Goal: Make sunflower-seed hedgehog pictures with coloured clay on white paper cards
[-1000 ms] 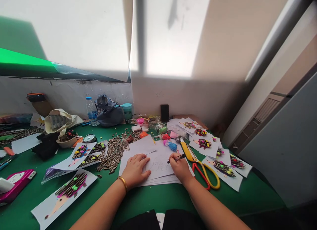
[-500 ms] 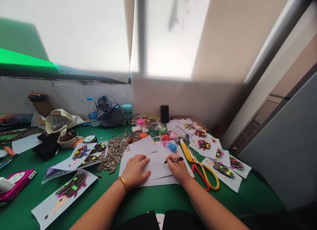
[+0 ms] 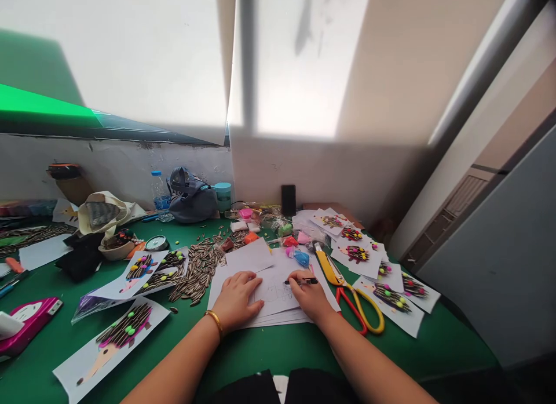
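Observation:
White paper sheets (image 3: 282,316) lie stacked on the green table, with faint line drawings on the top one. My left hand (image 3: 237,299) rests flat on the left part of the sheets, fingers spread, a gold bangle at its wrist. In my right hand (image 3: 309,294) is a black pen (image 3: 306,281), its tip at the drawing. A smaller white piece of paper (image 3: 249,256) lies above my left hand. Scissors with red and yellow handles (image 3: 358,311) lie to the right of the sheets.
Striped seeds (image 3: 200,270) are heaped left of the sheets. Hedgehog pictures (image 3: 391,297) lie at the right, and another (image 3: 117,340) at the lower left. Coloured clay packets (image 3: 300,256), a dark phone (image 3: 288,200), a blue-grey bag (image 3: 191,201) and a bottle (image 3: 160,201) stand or lie farther back.
My right hand and the pen have shifted slightly to the left over the drawing. My left hand keeps its place on the paper.

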### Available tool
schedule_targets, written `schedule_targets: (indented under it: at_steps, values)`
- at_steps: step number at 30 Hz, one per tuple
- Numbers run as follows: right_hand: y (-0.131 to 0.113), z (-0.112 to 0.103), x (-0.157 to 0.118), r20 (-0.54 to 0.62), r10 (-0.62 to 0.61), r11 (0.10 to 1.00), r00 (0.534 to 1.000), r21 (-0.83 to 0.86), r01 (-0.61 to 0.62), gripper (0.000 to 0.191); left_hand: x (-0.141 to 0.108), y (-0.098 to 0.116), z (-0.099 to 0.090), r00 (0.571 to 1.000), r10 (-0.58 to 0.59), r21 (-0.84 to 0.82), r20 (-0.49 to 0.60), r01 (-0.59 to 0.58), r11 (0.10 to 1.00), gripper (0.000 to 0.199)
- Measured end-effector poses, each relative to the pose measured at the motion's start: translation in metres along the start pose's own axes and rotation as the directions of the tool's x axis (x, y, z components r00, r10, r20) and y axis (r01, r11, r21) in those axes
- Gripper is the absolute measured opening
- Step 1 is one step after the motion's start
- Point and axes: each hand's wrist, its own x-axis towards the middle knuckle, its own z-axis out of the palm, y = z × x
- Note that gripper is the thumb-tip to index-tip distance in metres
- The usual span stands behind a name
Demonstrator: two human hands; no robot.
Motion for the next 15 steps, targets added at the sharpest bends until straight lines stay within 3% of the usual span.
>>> schedule_targets:
  at_steps: [9,15]
  values:
    - [0.0011,-0.0005,-0.0007,-0.042,-0.019,1.000,0.999,0.003,0.019,0.022,-0.0002,-0.0027,0.0035,1.000,-0.003,0.005,-0.014,0.003,1.000,0.052]
    - [0.0021,0.0016,0.0003,0.000,-0.006,1.000,1.000,-0.001,0.006,0.021,0.0006,-0.0018,0.0023,1.000,0.004,0.004,-0.006,-0.004,1.000,0.053]
